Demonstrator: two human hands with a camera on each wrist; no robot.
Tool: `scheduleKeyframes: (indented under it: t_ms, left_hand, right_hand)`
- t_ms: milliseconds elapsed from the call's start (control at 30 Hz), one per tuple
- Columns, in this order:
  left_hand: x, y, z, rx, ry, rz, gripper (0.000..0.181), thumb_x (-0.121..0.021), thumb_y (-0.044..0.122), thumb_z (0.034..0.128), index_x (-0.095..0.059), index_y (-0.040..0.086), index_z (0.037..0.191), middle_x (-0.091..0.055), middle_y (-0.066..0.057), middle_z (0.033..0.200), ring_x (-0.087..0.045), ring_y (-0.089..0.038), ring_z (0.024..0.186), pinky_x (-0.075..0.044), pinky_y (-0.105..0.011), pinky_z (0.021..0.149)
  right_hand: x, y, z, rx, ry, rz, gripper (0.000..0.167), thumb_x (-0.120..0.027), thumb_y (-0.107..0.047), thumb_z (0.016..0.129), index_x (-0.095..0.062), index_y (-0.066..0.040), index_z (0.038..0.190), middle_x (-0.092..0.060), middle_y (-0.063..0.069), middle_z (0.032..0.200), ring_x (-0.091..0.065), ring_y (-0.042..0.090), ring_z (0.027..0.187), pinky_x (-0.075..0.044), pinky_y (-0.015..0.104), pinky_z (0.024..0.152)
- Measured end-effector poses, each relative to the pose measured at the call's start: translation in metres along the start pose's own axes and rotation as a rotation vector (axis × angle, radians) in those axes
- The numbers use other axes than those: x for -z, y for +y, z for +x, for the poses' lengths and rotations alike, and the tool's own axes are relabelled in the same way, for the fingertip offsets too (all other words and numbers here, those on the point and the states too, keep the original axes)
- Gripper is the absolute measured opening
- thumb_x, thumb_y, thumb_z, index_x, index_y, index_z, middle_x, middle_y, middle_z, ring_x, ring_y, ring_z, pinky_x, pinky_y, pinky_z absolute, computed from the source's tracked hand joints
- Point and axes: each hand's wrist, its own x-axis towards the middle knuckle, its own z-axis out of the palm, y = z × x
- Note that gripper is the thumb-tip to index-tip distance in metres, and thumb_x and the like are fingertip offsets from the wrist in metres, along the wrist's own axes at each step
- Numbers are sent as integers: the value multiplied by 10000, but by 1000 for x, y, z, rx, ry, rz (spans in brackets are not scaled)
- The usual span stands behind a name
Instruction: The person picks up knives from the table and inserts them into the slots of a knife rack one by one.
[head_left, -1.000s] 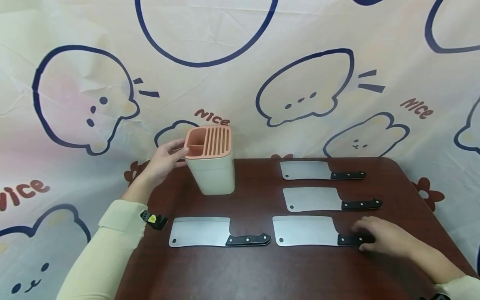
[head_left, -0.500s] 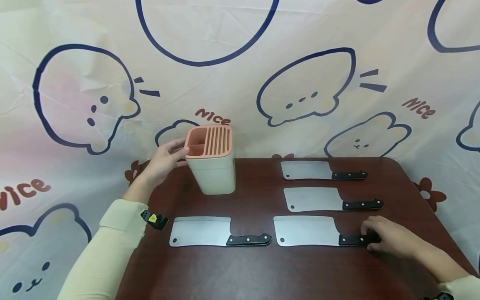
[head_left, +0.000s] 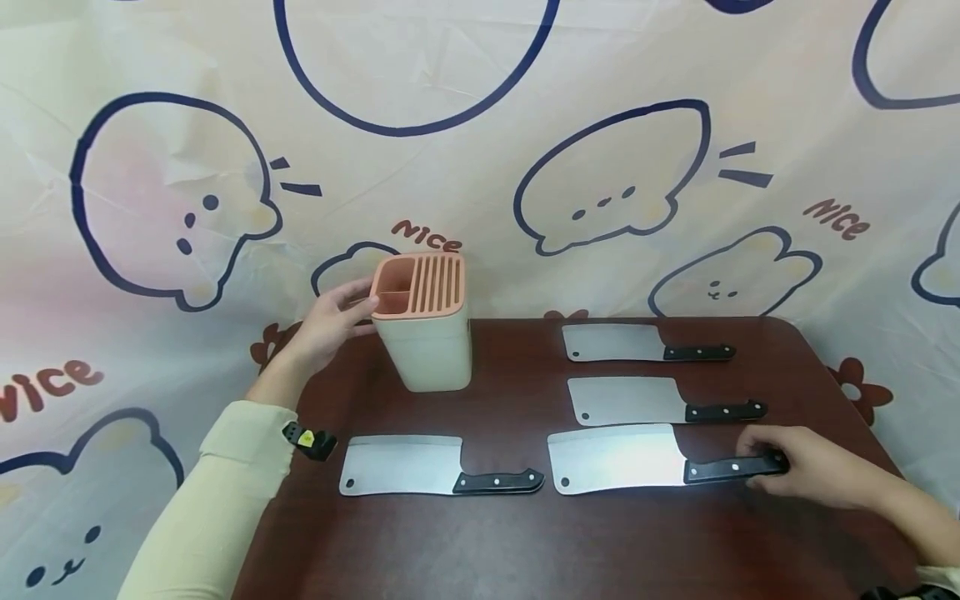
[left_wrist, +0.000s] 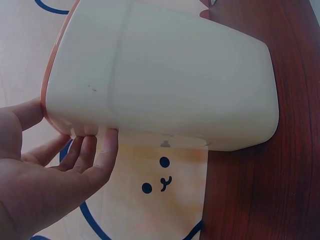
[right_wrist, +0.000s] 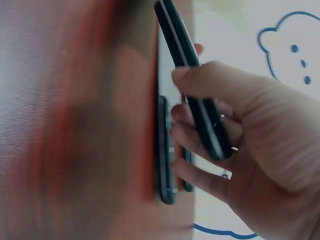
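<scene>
My right hand (head_left: 806, 462) grips the black handle end of the nearest right cleaver (head_left: 618, 458). That cleaver is slightly tilted, its handle raised off the table. In the right wrist view the thumb pinches the cleaver handle (right_wrist: 192, 75) against the fingers. My left hand (head_left: 330, 325) holds the knife holder (head_left: 427, 354) by its upper left side, thumb near the orange slotted top (head_left: 438, 283). Its fingertips touch the pale wall in the left wrist view. The holder stands upright at the table's back. Its slots hold nothing visible.
A second cleaver (head_left: 401, 464) lies at the front left. Another cleaver (head_left: 626, 400) and the farthest cleaver (head_left: 611, 342) lie behind the held one, handles to the right. The dark wooden table (head_left: 480, 550) meets a printed cloth (head_left: 480, 183) at the back.
My right hand has closed on the cleaver handle and lifted it a little, tilting the blade. My left hand and the knife holder stay in place.
</scene>
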Motion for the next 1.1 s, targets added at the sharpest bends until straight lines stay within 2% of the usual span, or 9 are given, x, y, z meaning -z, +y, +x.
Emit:
scheduleKeyframes:
  t_ms: [267, 533, 767, 867, 1000, 1100]
  left_hand:
    - [0, -2, -2, -2, -7, -13, 656, -582, 355, 1042, -323, 120, 1598, -377, -105, 1607, -467, -314, 1404, -480, -411, 1060]
    - [1, 0, -2, -11, -13, -22, 654, -592, 357, 1036, -340, 122, 1591, -386, -102, 1601, -473, -314, 1399, -473, -433, 1069]
    - [1, -1, -2, -2, -18, -19, 665, -590, 366, 1037, -327, 120, 1596, -375, -99, 1609, -476, -311, 1397, -483, -412, 1057]
    - [1, -1, -2, -10, -17, -23, 668, -588, 366, 1037, -325, 112, 1596, -373, -105, 1608, -476, -313, 1396, -483, -406, 1056]
    - [2, 1, -2, -15, -25, -28, 689, -597, 379, 1030, -317, 106, 1597, -370, -112, 1609, -470, -316, 1398, -473, -424, 1068]
    - [2, 2, -2, -16, -31, -26, 706, -604, 389, 1024, -309, 108, 1600, -367, -115, 1611, -467, -318, 1400, -469, -434, 1073]
  right_hand:
    - [15, -21, -6, 114, 96, 115, 302, -833, -150, 855, -636, -233, 1067, -622, -95, 906, -598, 87, 788, -486, 255, 577]
    - [20, -48, -6, 104, 201, 318, 317, -742, 49, 885, -636, -129, 1126, -656, -17, 957, -632, 163, 758, -488, 320, 540]
    - [22, -70, 0, 129, 376, 290, 349, -718, 144, 851, -657, -69, 1121, -723, 41, 1084, -696, 139, 963, -550, 251, 714]
    - [23, -77, 4, 147, 406, 379, 346, -654, 188, 875, -638, -3, 1163, -728, 54, 1102, -697, 132, 955, -546, 257, 682]
    - [22, -82, 9, 198, 426, 540, 366, -583, 243, 885, -608, 57, 1200, -728, 69, 1121, -703, 130, 968, -566, 195, 770]
    - [23, -87, 13, 246, 444, 617, 378, -550, 272, 883, -584, 74, 1203, -721, 83, 1122, -719, 142, 997, -570, 195, 839]
